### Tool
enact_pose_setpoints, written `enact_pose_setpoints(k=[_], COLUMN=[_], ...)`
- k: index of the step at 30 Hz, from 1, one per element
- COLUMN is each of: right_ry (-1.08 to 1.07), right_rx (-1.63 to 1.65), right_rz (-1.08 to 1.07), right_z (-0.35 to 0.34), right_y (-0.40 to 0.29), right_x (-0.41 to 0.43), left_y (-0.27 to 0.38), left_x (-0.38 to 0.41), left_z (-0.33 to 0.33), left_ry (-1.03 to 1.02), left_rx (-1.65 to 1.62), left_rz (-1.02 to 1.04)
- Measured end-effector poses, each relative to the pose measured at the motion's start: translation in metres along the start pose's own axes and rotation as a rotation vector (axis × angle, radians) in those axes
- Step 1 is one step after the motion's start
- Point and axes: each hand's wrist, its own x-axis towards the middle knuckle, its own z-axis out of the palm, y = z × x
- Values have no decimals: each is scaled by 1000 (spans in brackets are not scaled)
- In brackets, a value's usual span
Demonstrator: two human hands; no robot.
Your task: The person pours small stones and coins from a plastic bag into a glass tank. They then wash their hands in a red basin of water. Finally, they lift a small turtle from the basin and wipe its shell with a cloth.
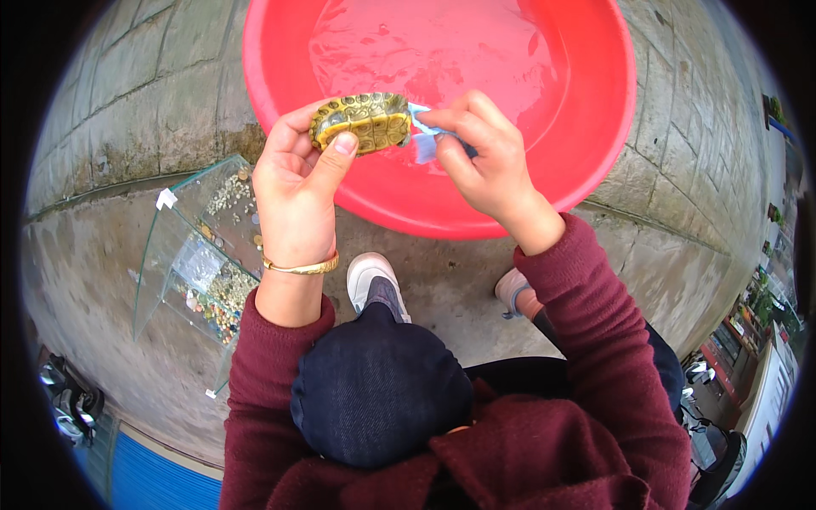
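Observation:
My left hand point(303, 172) grips a small turtle point(363, 124) by its shell, with the thumb on the yellow patterned underside. The turtle is tilted on edge over the near part of a large red plastic basin point(446, 220). Shallow water point(440, 38) lies in the basin. Right of the turtle, my right hand point(481, 150) pinches a light blue brush or cloth point(426, 145); its exact kind is hard to tell. The blue thing is at the turtle's right end, and whether it touches the shell is unclear. The turtle's head cannot be made out.
On the concrete floor at left stands a glass tank point(185, 223) with white corner pieces, holding pebbles point(233, 287) and coloured stones. My knee and a white shoe point(373, 274) are just below the basin. A stone-block surface point(153, 83) lies beyond. Parked vehicles show at the lower edges.

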Motion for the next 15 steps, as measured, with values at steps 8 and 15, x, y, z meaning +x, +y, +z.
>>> enact_pose_setpoints(k=[8, 15], right_ry=[29, 89], right_rx=[136, 298], right_rz=[-47, 37], right_z=[4, 17], right_y=[-21, -23], right_x=[7, 1], left_y=[-1, -2], left_x=[0, 0], left_z=[3, -4], left_ry=[-7, -36], left_rx=[-41, -259], left_rz=[-29, -200])
